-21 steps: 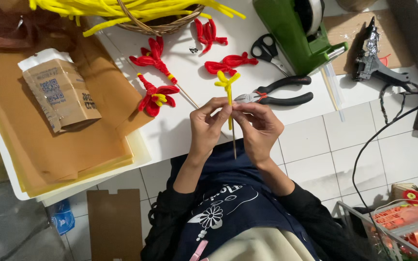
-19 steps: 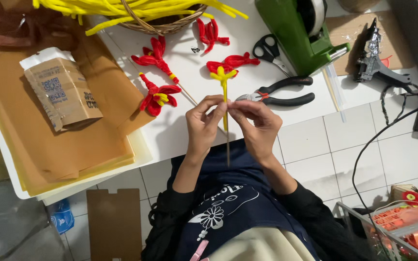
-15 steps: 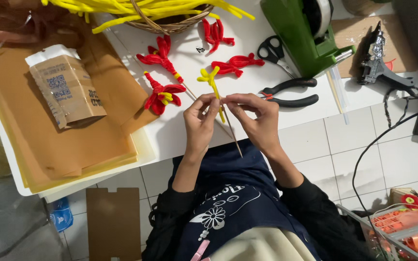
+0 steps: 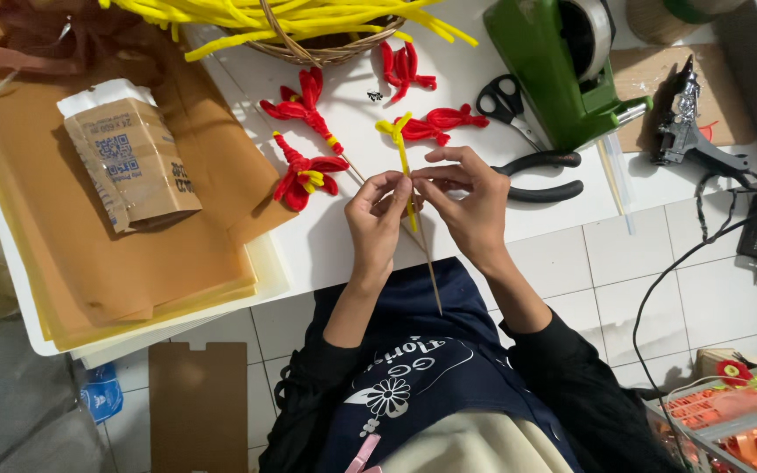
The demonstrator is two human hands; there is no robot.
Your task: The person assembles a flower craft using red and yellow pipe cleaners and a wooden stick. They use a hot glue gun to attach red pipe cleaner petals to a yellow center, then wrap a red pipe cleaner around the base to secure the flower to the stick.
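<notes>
1. The left hand [image 4: 377, 213] and the right hand [image 4: 469, 200] meet over the near edge of the white surface [image 4: 343, 245], both pinching the same thin wooden stick [image 4: 427, 263].
2. The stick's long axis runs from the far side, tilted slightly left, down toward the person's body; its bare lower end hangs past the surface edge over the dark apron [image 4: 413, 368].
3. A yellow pipe cleaner [image 4: 400, 144] wraps the upper part of the stick and ends in a small looped top just above the fingers.
4. Left grip: thumb and forefinger closed on the stick at the wrapped part. Right grip: fingertips closed on the same spot from the other side, the other fingers spread loosely.
5. Both hands are equally near the stick; the yellow top lies beyond the fingertips, the bare end toward the body.
6. Near the hands on the surface lie red pipe-cleaner flowers [image 4: 307, 171], black-handled pliers [image 4: 541, 175] just right of the right hand, scissors [image 4: 505, 101] and a green tape dispenser [image 4: 562, 61].
7. A basket [image 4: 326, 48] of yellow pipe cleaners sits at the far edge.
</notes>
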